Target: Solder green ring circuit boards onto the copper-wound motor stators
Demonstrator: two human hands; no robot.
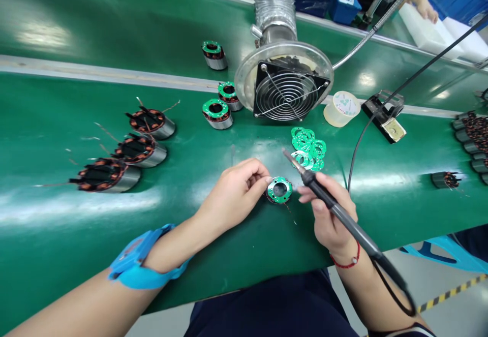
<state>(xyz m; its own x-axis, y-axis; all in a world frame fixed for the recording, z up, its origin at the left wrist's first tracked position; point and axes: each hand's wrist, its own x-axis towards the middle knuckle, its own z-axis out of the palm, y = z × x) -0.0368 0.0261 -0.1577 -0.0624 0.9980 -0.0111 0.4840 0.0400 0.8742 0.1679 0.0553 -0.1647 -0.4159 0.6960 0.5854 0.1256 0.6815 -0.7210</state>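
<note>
My left hand [238, 189] is closed, its thumb and fingertips gripping the left edge of a motor stator [280, 190] on the green bench. A green ring-shaped circuit board tops this stator, and a thin wire sticks out at its lower right. In my right hand [333, 215] is a soldering iron [331, 206], held like a pen with its tip pointing up and left. The tip is in the air, above and apart from the stator. Just beyond the iron lies a pile of green ring circuit boards [314, 148].
A fume extractor fan [287, 95] on a silver duct hangs over the bench. Stators without boards [110, 177] stand left; several with boards [217, 113] stand behind. A tape roll [341, 108], iron stand [385, 116] and the iron's cable are right. Co-workers' hands [425, 9] show across the bench.
</note>
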